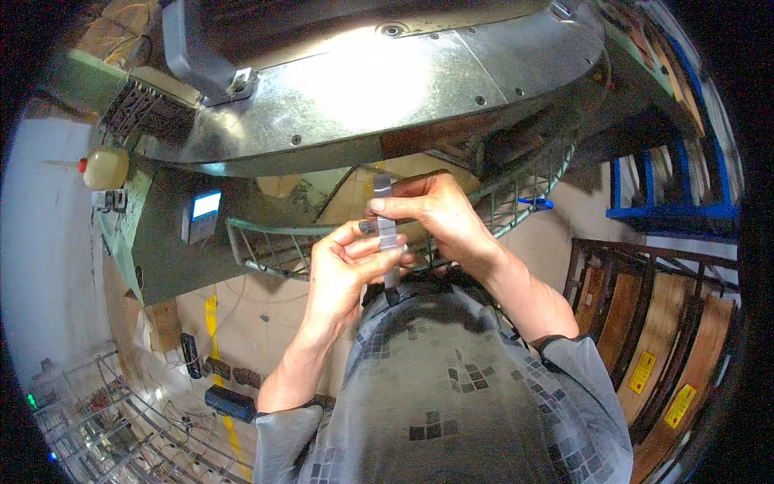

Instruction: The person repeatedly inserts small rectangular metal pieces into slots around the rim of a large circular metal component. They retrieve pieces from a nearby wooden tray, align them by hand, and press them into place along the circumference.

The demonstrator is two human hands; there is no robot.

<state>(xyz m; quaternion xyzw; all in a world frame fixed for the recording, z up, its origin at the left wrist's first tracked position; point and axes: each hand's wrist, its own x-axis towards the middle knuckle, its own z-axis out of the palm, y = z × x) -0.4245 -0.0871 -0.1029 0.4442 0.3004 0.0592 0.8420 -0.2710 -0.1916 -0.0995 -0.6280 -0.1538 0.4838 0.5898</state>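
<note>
The grey strip (388, 229) is located in front of the person's torso, on the near side of the bright metal plate (455, 73), and runs lengthwise away from the body. Both hands are together at the strip. The left hand (340, 268) pinches its lower part between thumb and fingers; 1 left finger carries a dark tip cover (368, 227). The right hand (445, 211) pinches the upper part, thumb on the facing side. Light and dark bands cross the strip; whether it is 1 piece or several cannot be told.

Possible faults:
1. Slip. The strip is narrow and appears to have no support except the fingers; if both pinches relax, it could drop toward the floor.
2. Bending. Opposed force from the 2 hands could kink or part the strip, should it be thin or jointed.
3. Snagging. The near end lies close to the patterned shirt (439, 339) and could catch in the cloth if drawn back carelessly.

Clearance: The plate's curved front edge lies beyond the fingertips; a fast forward or upward move could strike it. The green tubular rail (274, 229) passes behind the hands and extends to both sides, so sideways travel at low height risks contact. More open room appears on the left, above the tiled floor (266, 310); on the right, the framed wooden boards (657, 335) stand well apart from the forearm.
</note>
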